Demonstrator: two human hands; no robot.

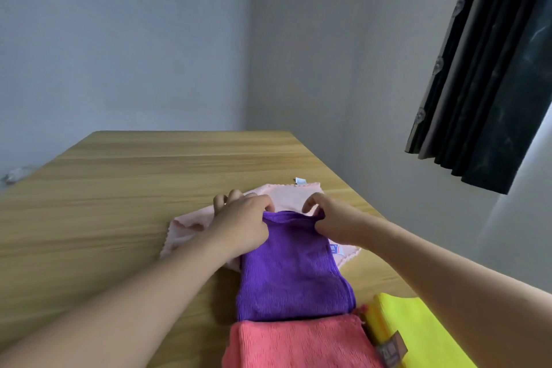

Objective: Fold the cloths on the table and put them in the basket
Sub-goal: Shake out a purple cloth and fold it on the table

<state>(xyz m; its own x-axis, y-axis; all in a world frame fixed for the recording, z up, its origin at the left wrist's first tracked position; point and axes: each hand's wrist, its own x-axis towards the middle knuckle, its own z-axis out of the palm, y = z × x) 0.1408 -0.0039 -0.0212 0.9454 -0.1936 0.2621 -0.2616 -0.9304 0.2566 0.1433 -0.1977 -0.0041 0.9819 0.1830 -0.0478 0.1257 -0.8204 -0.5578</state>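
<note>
- Purple cloth (294, 272) lies flat near the table's (119, 188) right edge, running from the near side toward the far side, its far end overlapping the pink cloth.
- My left hand (242, 218) pinches the purple cloth's far-left corner, thumb and fingers curled tight on the fabric.
- My right hand (328, 218) pinches the far-right corner the same way, fingers clamped on the hem, which is bunched between both hands.
- Pale pink cloth (283, 197) sits spread and rumpled under the purple one, reaching toward the table's right edge; a small white tag (300, 180) sticks out at its far edge.
- Blue-and-white label (334, 249) shows just beside the purple cloth's right side; can't tell which cloth it belongs to.
- Coral cloth (298, 343) lies folded at the near edge, touching the purple cloth's near end.
- Yellow cloth (418, 334) lies just right of the coral one at the near right corner, partly under my right forearm, with a dark tag (391, 351) on it.
- Dark curtain (490, 69) hangs beyond the table's right edge.
</note>
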